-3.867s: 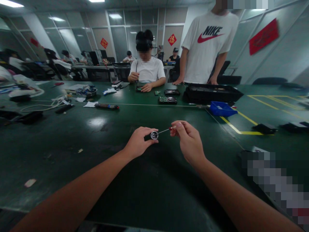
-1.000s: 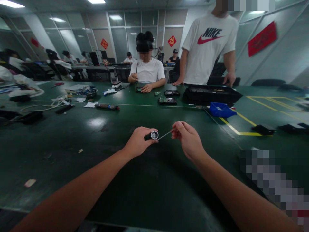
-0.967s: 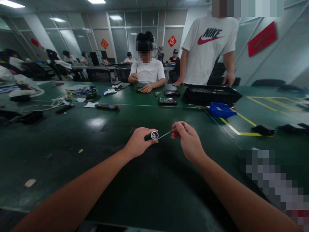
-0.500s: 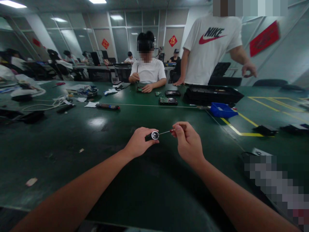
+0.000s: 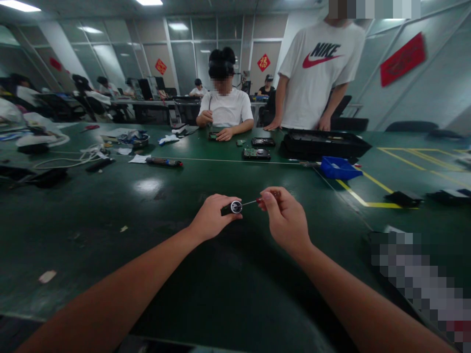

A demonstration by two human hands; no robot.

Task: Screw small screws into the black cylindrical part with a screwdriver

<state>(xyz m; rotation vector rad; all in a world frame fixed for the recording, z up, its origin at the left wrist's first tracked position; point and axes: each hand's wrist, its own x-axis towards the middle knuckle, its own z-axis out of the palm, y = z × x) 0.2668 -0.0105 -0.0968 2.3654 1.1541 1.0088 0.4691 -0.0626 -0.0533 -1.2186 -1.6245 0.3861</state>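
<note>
Left hand (image 5: 215, 215): grip clamped on a small round part (image 5: 236, 207), thumb on the near side, fingers on the far side. Part is dark outside with a silvery rim, open end facing the camera, held above the tabletop (image 5: 191, 289) near the middle of the view.

Right hand (image 5: 287, 218): grip closed on the reddish handle of a thin screwdriver (image 5: 250, 202). Shaft points left, nearly level, and its end is at the part's open end. Can't tell if the tip touches anything inside; too small. Hands are apart, with the shaft spanning the gap.

Farther out, past the hands: dark device with a green board (image 5: 256, 154), a second dark device (image 5: 263, 141) just behind it, and a small green piece (image 5: 241, 143) to their left. Blue bin (image 5: 336, 167) sits to the right, in front of a long black tray (image 5: 326, 145). Yellow tape (image 5: 382, 205) marks the right side, black box (image 5: 404, 198) by it.

Left side: thick pen-shaped tool (image 5: 164, 162) lying beside white paper (image 5: 139, 159), pale cable (image 5: 68, 162) loosely looped farther left.

Across the tabletop, a seated person (image 5: 226, 109) has both hands at a small green board (image 5: 213, 136). A standing person (image 5: 318, 73) is behind the black tray.
</note>
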